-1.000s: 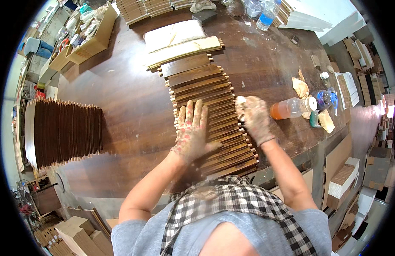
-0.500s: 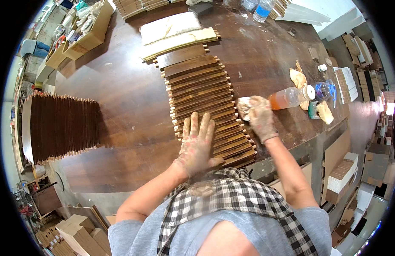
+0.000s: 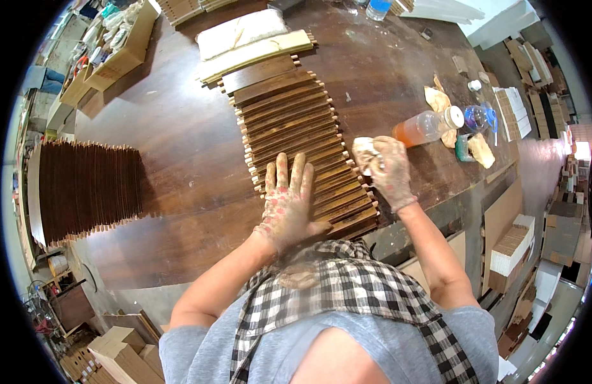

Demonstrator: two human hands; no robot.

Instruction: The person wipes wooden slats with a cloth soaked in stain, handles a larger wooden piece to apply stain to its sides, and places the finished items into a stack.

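Observation:
A row of dark brown wooden slats point(image 3: 289, 121) with pale round pegs at both ends runs away from me down the table. My left hand point(image 3: 286, 201), in a stained, red-spotted glove, lies on the left part of the near slats with its fingers stretched and spread. Just off the row's right edge, my gloved right hand point(image 3: 390, 171) grips a crumpled whitish cloth point(image 3: 365, 153). Close beyond that hand lies a clear bottle point(image 3: 426, 130) on its side, with orange liquid inside and a white cap.
A stack of dark pegged slats point(image 3: 91, 189) stands on the left of the table point(image 3: 187, 134). Pale slats with a white padded bundle point(image 3: 241, 35) sit at the far end. A blue-tinted bottle point(image 3: 478, 120) and yellowish scraps point(image 3: 481, 151) lie right. An open cardboard box point(image 3: 120, 67) holds supplies.
The whole view has shifted slightly, with table items appearing a little further left and up. My left hand stays spread on the slats; my right hand still holds the cloth beside them.

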